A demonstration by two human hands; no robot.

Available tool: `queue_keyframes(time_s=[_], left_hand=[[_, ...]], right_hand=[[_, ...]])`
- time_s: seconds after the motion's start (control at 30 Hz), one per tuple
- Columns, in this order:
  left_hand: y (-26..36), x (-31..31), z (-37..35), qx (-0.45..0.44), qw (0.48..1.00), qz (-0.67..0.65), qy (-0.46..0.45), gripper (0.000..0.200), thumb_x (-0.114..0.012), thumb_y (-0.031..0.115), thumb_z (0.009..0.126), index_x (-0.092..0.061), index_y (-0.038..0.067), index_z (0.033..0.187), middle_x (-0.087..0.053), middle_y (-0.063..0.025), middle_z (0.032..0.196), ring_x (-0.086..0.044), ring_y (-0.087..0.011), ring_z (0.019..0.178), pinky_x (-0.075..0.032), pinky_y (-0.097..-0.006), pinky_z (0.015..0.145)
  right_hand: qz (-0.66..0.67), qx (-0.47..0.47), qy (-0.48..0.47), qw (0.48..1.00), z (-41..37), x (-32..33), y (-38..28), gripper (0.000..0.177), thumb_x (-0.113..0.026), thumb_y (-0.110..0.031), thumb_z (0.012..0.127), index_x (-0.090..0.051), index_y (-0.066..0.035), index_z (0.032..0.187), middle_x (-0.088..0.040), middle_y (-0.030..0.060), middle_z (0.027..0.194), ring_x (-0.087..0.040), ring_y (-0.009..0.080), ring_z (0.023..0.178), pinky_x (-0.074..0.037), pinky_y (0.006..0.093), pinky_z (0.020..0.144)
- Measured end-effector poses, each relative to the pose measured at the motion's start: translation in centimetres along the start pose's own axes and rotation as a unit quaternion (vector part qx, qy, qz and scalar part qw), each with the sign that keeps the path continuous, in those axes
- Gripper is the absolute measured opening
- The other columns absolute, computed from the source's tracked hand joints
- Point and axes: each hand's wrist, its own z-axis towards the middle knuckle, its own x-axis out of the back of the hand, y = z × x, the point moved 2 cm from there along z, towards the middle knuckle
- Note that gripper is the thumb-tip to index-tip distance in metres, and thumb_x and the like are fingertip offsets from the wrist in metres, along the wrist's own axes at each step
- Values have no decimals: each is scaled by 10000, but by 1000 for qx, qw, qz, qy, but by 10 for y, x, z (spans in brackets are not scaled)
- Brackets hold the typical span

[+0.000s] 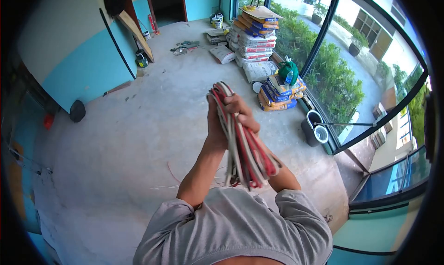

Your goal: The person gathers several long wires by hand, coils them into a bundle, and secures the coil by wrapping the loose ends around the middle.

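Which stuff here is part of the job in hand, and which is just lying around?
In hand:
- bundle of red and white wires
- left hand, gripping it

Lying about:
- stacked sacks
- green bag
- buckets
- plank against the wall

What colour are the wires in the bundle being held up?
Red and white strands make up the wire bundle, seen in the head view.

No lettering is coming through legibly. The stacked sacks [253, 43] by the window are showing red and blue printed bands, and the yellow-and-blue sacks [280, 96] are carrying print too, but all of it is appearing too small and blurred to read.
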Motion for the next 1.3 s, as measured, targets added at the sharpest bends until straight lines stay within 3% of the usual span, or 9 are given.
queue_keyframes(time_s=[0.23,0.4,0.5,0.6,0.73,0.93,1.07,1.13,1.3], left_hand=[[26,11,-65,-70,957,237,153,432,-799,507,749,-609,183,963,-549,75,915,-562,-170,923,-464,-322,857],[41,-27,-86,-244,710,595,286,489,-779,494,775,-614,123,1049,-587,-2,1007,-590,-220,959,-495,-382,880],[47,-46,-94,-310,584,676,325,526,-767,486,791,-618,87,1100,-609,-47,1062,-607,-250,980,-514,-418,893],[63,-52,-86,-201,473,839,180,621,-673,415,886,-532,-62,1258,-614,-175,1184,-622,-310,1087,-503,-446,970],[16,-32,-53,-99,342,927,117,473,-758,174,825,-556,-47,1193,-635,-164,1096,-634,-243,951,-510,-348,873],[2,-11,-22,17,354,922,154,407,-748,85,806,-555,-36,1144,-635,-120,1048,-599,-202,956,-473,-326,883],[18,5,-19,8,338,905,258,756,-842,187,769,-437,-81,1347,-557,-164,1261,-565,-240,1116,-453,-355,985],[26,12,-21,-25,234,956,177,697,-828,191,788,-456,-50,1326,-570,-146,1228,-574,-218,1094,-464,-334,958],[-2,3,18,-23,443,877,182,497,-821,168,798,-496,16,1142,-622,-50,1051,-604,-118,947,-491,-265,854]], right_hand=[[55,-43,-58,996,16,-6,-40,300,-508,-191,1000,-506,-10,1238,-529,228,1258,-482,428,1224,-361,530,1052],[-209,44,-123,969,-19,16,-49,509,-583,-261,952,-434,-37,1384,-446,184,1432,-438,393,1298,-386,520,1045],[-247,-194,-122,941,-40,46,-65,715,-699,-395,865,-405,-40,1411,-465,194,1414,-450,366,1305,-390,497,1050],[47,-526,82,845,-38,53,-85,938,-809,-494,736,-387,-11,1420,-496,216,1376,-480,337,1285,-396,464,1049],[68,-563,-49,822,-23,26,-111,995,-860,-463,680,-388,21,1410,-535,232,1325,-524,308,1233,-412,366,1035],[163,-535,131,818,-49,25,-116,554,-843,-242,675,-632,-14,1134,-694,74,997,-614,149,896,-500,301,808],[72,-589,108,798,-50,53,-119,443,-840,-221,668,-685,-22,1032,-702,70,913,-627,151,815,-517,317,763],[23,-606,130,785,-52,56,-111,488,-802,-204,648,-671,-13,1077,-706,94,975,-646,157,860,-515,313,793],[36,-563,183,805,-36,61,-94,545,-741,-92,682,-601,10,1199,-691,84,1013,-621,138,899,-505,309,858]])
